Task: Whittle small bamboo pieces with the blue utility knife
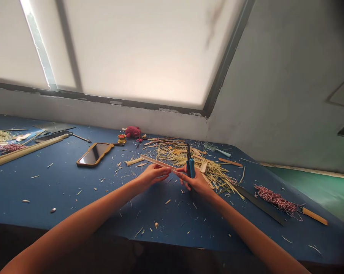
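Note:
Above the middle of the blue table, my left hand [149,177] is closed round a thin pale strip [152,160], which looks like split bamboo. The strip slants from the upper left down toward my other hand. My right hand [199,184] grips a blue and black box cutter [192,168] that stands upright, its dark end pointing up. The thumb and forefinger of this hand also touch the near end of the strip. Just behind the knife lies a heap of narrow straw-coloured shavings [217,174] with several wider wooden pieces among them.
A wood-framed mirror [95,154] lies left of my hands. Long bamboo poles [32,151] rest farther left. At the right are a long dark blade [260,204], red-and-white cord [277,198] and a pale green hairbrush [217,149]. Red yarn [133,132] sits by the wall. Small chips litter the table.

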The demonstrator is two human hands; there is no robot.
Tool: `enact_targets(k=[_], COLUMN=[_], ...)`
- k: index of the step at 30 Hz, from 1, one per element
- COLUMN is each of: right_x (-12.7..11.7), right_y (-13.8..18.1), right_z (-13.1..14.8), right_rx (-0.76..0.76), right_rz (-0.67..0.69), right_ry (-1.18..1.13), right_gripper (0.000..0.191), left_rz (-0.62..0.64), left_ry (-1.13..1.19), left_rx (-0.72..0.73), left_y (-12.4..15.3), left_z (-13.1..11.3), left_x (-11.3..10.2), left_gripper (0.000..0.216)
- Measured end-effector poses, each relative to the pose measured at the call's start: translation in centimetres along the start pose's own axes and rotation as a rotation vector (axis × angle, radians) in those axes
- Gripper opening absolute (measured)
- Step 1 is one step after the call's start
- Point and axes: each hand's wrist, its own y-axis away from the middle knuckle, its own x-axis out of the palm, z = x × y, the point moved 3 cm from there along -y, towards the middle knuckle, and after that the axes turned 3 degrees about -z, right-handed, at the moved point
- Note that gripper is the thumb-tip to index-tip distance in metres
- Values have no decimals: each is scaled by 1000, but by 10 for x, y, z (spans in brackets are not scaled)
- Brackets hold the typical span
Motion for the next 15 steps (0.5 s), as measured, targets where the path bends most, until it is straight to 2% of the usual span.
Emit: enact_targets(k=[4,9,12,15], right_x=[-1,-11,-24,-36], right_y=[1,-3,-6,-10], right_z=[1,1,3,4], right_rx=[-25,43,78,109], right_rz=[-43,-86,-122,-128], right_ry=[-65,-187,-251,-313], right_gripper=[41,39,34,28], left_rz=[4,14,-44,-163], left_ry=[-46,-15,119,277], left_rx=[20,63,93,99], left_y=[3,3,-2,-8], left_z=[1,-4,-11,-18], left_x=[1,2,-2,-10], left_gripper=[33,43,46,39])
